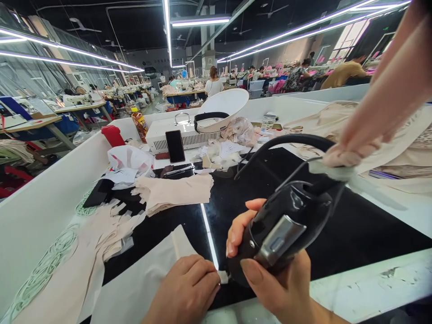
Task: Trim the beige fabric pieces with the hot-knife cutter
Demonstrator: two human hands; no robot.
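My right hand [276,288] is wrapped round a black corded handheld power tool [270,229] with a metal plate on its side. Its lower end points down toward the fabric edge and is largely hidden, so I cannot tell its exact kind. My left hand [192,285], fingers bent and together, grips and presses the edge of a pale fabric piece [141,279] on the black work surface [243,191]. A small whitish tab [223,276] pokes out between the left fingertips and the tool. The left thumb is hidden.
A black cable [286,138] arcs behind the tool; a blurred beige-pink shape [381,99], cloth or arm, meets its top. Beige fabric stacks [178,191] lie left, beside green cord [50,256]. A phone [175,146] leans on a white box [157,137]. People sit at sewing tables behind.
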